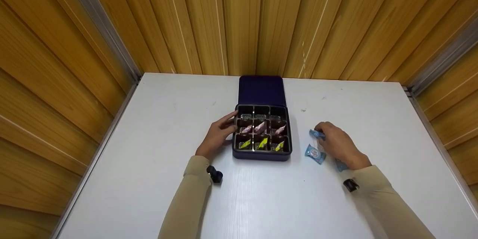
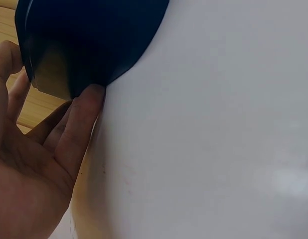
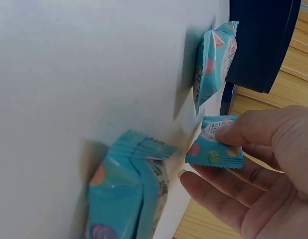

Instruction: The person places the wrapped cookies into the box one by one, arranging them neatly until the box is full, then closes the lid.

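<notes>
A dark blue box (image 1: 261, 155) with a black divided tray lies with its lid (image 1: 261, 90) laid back. Its middle row holds pink-wrapped candies (image 1: 260, 127), its front row yellow-green ones (image 1: 263, 143). My left hand (image 1: 217, 136) rests against the box's left wall, fingertips and thumb touching it with fingers fairly straight. To the right of the box, my right hand (image 1: 339, 145) pinches a blue-wrapped candy (image 3: 214, 144) between thumb and fingers. Another blue candy (image 1: 315, 154) lies beside that hand, and a third blue candy (image 1: 341, 165) is partly hidden under it.
All this is on a white table (image 1: 157, 179). Yellow wood-look panels (image 1: 242, 22) rise behind it and at both sides. The back row of tray compartments (image 1: 261, 112) shows no candies. A small black device (image 1: 214, 174) is worn on each wrist.
</notes>
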`<state>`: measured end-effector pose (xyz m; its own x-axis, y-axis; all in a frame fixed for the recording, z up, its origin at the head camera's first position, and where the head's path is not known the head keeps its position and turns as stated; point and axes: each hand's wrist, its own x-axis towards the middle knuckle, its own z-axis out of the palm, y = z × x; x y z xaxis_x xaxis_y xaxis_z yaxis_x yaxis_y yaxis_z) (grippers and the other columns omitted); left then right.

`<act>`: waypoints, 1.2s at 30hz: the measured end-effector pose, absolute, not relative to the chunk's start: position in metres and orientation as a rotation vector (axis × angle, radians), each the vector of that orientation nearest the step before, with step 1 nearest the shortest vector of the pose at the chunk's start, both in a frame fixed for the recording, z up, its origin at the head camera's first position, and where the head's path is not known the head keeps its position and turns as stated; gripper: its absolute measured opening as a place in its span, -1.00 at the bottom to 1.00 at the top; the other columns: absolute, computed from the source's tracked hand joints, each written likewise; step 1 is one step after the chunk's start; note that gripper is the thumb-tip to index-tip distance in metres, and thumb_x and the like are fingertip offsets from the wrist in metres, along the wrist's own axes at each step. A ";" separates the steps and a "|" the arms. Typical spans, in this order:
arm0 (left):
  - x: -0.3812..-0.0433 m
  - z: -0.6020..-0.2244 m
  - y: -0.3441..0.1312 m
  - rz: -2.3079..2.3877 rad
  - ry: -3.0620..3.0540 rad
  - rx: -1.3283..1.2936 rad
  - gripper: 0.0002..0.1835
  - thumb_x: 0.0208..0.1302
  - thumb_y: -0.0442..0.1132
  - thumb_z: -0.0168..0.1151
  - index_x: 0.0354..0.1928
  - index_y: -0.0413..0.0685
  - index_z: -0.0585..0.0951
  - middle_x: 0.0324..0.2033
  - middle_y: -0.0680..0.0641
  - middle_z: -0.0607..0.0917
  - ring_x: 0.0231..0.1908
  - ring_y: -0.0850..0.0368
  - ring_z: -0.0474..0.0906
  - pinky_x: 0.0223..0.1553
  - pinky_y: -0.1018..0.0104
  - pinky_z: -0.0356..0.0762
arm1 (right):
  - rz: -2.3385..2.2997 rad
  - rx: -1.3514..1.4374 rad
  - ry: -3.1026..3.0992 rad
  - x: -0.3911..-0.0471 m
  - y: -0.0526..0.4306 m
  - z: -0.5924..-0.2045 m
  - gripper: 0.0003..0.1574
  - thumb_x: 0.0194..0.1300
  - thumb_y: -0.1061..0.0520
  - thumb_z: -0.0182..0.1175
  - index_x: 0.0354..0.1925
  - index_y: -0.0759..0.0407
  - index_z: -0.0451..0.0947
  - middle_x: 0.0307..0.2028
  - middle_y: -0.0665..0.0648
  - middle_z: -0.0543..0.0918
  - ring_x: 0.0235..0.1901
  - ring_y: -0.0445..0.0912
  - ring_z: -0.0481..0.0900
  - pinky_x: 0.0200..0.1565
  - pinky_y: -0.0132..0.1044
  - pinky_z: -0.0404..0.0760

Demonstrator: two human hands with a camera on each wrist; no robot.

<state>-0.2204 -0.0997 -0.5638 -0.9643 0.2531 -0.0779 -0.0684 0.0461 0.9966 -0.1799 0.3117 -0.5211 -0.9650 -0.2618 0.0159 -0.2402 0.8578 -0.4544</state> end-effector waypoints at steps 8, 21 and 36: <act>-0.220 -0.565 -0.100 1.998 2.126 0.236 -0.36 0.49 -0.28 0.25 0.56 0.22 0.47 0.33 -0.19 0.61 0.22 -0.10 0.62 0.03 -0.08 0.72 | -0.783 -0.457 3.016 -0.179 0.313 -0.523 -0.58 0.37 0.47 0.31 0.17 0.38 0.55 0.09 0.39 0.65 0.11 0.31 0.66 0.15 0.24 0.62; -0.221 -0.563 -0.101 2.001 2.131 0.244 -0.36 0.49 -0.30 0.24 0.57 0.19 0.46 0.33 -0.23 0.61 0.21 -0.14 0.62 0.00 -0.09 0.73 | -0.845 -0.437 2.989 -0.179 0.315 -0.521 -0.60 0.40 0.43 0.32 0.18 0.31 0.57 0.07 0.32 0.63 0.12 0.28 0.64 0.20 0.22 0.60; -0.220 -0.562 -0.101 1.977 2.162 0.243 -0.35 0.49 -0.28 0.25 0.57 0.24 0.47 0.33 -0.22 0.61 0.24 -0.12 0.61 0.03 -0.09 0.72 | -0.900 -0.413 2.999 -0.183 0.314 -0.518 -0.71 0.41 0.38 0.32 0.06 0.31 0.55 -0.02 0.29 0.65 0.01 0.21 0.65 0.11 0.21 0.64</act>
<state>-0.2203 -0.1005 -0.5618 -0.9662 0.2552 -0.0376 -0.0148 0.0909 0.9957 -0.1825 0.3141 -0.5181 -0.9657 -0.2434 0.0901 -0.2528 0.8035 -0.5389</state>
